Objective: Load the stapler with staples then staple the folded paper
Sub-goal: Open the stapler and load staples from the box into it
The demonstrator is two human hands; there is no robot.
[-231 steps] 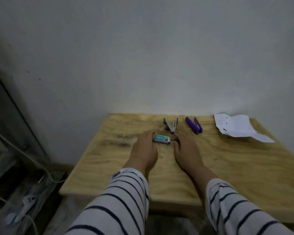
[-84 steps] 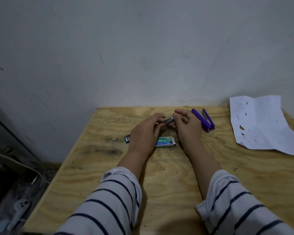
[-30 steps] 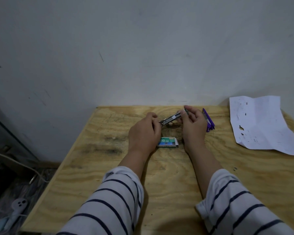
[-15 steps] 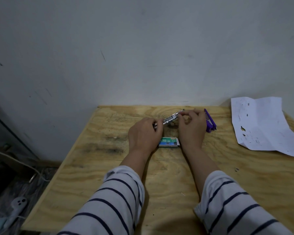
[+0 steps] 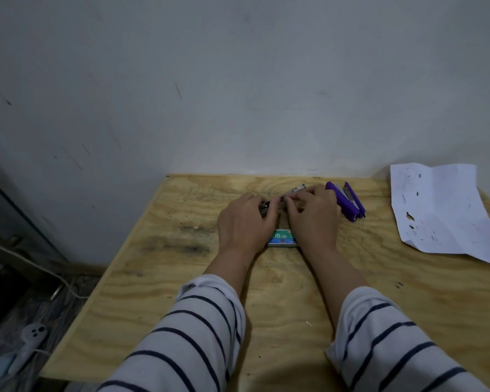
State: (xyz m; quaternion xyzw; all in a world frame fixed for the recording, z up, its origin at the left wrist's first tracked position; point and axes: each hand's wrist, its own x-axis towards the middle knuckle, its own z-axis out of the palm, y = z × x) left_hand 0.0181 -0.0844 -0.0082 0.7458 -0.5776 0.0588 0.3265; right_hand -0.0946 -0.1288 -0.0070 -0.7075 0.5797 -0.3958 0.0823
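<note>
Hands meet at frame centre: my left hand [image 5: 245, 222] and right hand [image 5: 314, 213] both pinch the metal stapler [image 5: 283, 197] above the staple box [image 5: 283, 238]; paper [image 5: 441, 210] lies right on the surface [image 5: 181, 278].

Dim, flat, bluish light throughout, no glare. Soft shadows lie under the forearms. Wide-angle bending at frame edges; lower left murky.

A plywood table [image 5: 280, 301] carries a staple box [image 5: 283, 239], purple stapler [image 5: 345, 203] and creased paper [image 5: 447, 210].
</note>
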